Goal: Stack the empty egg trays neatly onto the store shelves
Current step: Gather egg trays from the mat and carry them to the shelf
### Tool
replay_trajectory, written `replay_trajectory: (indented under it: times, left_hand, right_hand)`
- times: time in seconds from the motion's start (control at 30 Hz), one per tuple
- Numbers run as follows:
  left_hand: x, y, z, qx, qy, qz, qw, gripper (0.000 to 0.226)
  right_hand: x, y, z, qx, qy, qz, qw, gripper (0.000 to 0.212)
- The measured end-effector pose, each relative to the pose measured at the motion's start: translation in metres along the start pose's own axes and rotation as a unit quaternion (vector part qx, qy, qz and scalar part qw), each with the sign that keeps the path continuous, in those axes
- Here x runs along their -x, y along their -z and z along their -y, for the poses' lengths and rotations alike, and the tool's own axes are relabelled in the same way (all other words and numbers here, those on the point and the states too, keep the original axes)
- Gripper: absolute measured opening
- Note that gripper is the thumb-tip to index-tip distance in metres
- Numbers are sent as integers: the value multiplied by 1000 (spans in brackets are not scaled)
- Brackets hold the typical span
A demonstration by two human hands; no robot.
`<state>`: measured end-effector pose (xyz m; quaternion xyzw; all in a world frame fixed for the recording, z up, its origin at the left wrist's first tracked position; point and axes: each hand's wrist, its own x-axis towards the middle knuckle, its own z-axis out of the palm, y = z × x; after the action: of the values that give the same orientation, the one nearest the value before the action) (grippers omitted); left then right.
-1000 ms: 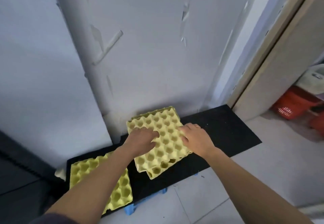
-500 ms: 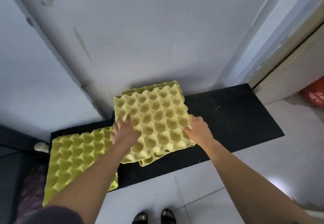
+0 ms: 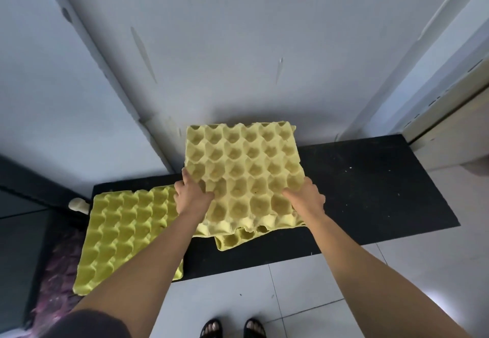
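Observation:
A yellow egg tray point(image 3: 246, 173) is held over a low black shelf board point(image 3: 370, 178) against the wall. My left hand point(image 3: 190, 194) grips its left edge, thumb on top. My right hand point(image 3: 307, 194) grips its right edge. A second yellow tray point(image 3: 232, 239) pokes out askew beneath its near edge. Another yellow egg tray point(image 3: 124, 234) lies at the left end of the board, partly hidden by my left forearm.
A white wall with a pipe point(image 3: 111, 54) rises right behind the board. A door frame point(image 3: 449, 94) stands at the right. White floor tiles point(image 3: 304, 284) lie in front, with my sandalled feet point(image 3: 230, 327) on them. A dark cabinet point(image 3: 18, 231) sits at the left.
The view has dropped and closed in on the trays. Both hands slid from the top tray's middle out to its side edges, and the tray has turned squarer to the wall.

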<state>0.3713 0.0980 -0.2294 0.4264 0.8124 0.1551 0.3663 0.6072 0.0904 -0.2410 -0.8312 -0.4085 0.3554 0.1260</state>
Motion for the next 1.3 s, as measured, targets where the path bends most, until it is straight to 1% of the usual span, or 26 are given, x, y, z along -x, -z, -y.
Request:
replay_trajectory:
  times: [0.07,0.17,0.3,0.37,0.4,0.43,0.53,0.63,0.73,0.87,0.97,1.1,1.23,1.3]
  left_hand:
    - [6,15,-10,9,-12,-5,1000,98]
    - [18,46,-27,19,-33,-10,999,99]
    - [37,91,-48,28,-73,-13,997,96]
    - [49,116,-56,29,-99,-19,994,95]
    - [55,126,-58,28,-113,-20,993,95]
    - [61,138,-60,29,-129,-22,991,95]
    - [78,171,-62,24,-174,-32,984,88]
    - [94,203,-60,9,-213,-55,975,74]
    - [112,235,-50,1,-234,-88,968,72]
    - [137,275,-24,-2,-237,-144,961,73]
    - [161,298,2,13,-226,-171,959,74]
    - [208,316,45,39,-214,-217,952,68]
    - [259,330,99,47,-173,-261,949,72]
    - [284,342,135,51,-143,-285,946,74]
  right_hand:
    - [11,12,14,-12,8,-29,999,52]
    - [34,37,39,-56,37,-32,997,52]
    - [64,70,67,-72,70,-37,994,42]
    - [85,85,80,-81,90,-46,992,31]
    - [93,90,84,-83,106,-50,990,27]
    - [102,95,88,-86,130,-59,986,27]
    - [127,106,97,-64,202,-78,974,46]
    - [151,113,110,-97,250,-85,960,56]
    - [185,116,132,-123,272,-86,951,59]
    - [218,108,158,-122,320,-74,937,60]
    - [243,99,169,-116,351,-61,927,66]
    - [279,83,169,-88,381,-47,919,90]
    - [321,55,161,-78,420,1,904,90]
    - [350,34,161,-71,457,31,886,88]
